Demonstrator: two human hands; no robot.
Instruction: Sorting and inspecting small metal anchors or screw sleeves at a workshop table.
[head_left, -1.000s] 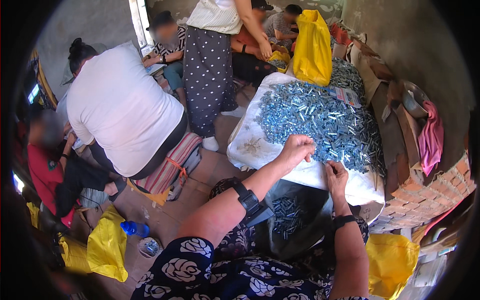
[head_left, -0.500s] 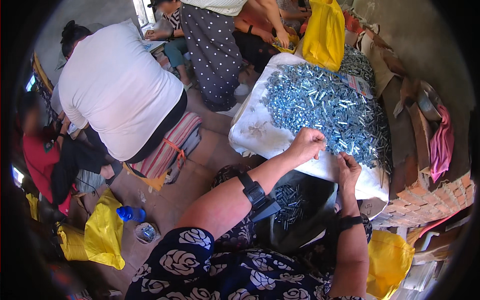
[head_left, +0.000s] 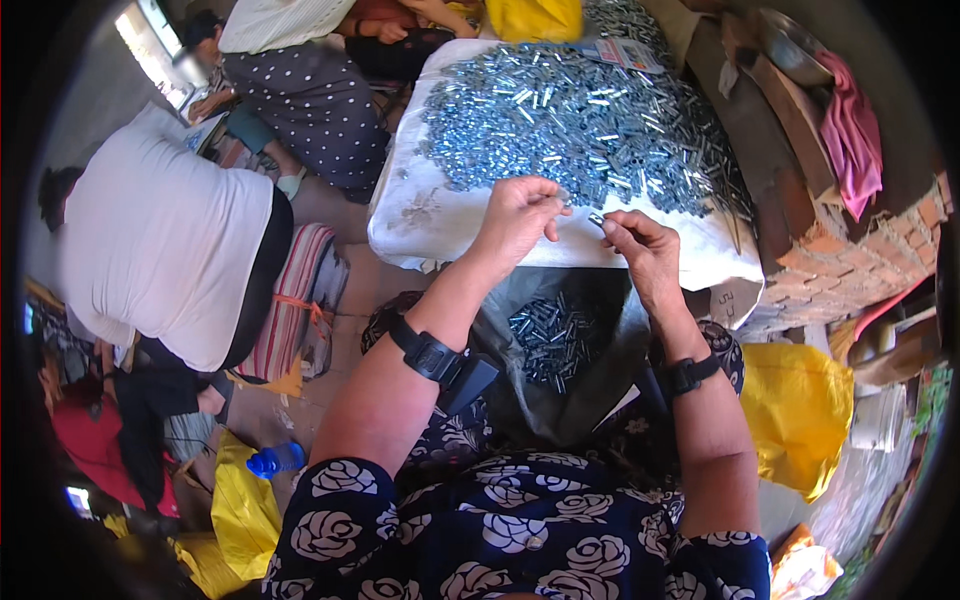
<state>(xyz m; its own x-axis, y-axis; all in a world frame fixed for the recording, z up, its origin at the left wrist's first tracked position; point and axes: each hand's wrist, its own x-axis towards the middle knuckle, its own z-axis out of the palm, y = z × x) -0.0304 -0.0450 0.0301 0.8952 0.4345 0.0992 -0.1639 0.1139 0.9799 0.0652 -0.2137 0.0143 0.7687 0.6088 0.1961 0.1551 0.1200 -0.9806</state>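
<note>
My left hand (head_left: 515, 222) is closed in a pinch over the near edge of the pile; what its fingertips hold is too small to make out. Just to its right, my right hand (head_left: 648, 252) grips a small shiny metal piece (head_left: 597, 219) between thumb and fingers. Beyond both hands, a broad heap of small silvery metal pieces (head_left: 590, 140) covers a table with a white cover (head_left: 400, 215). Below my hands, a dark sheet or bag (head_left: 505, 300) in front of my lap holds more of these metal pieces (head_left: 555, 345).
Yellow bags lie at the right (head_left: 795, 415) and lower left (head_left: 245, 510), near a blue bottle (head_left: 277, 459). A brick ledge (head_left: 850, 250) with a pink cloth (head_left: 852, 135) borders the table. Other people sit or stand nearby, one in a white shirt (head_left: 165, 240).
The view has shifted, so the table and heap appear further up and left. My hands remain close together over the table's near edge, and the metal piece in my right hand now shows clearly.
</note>
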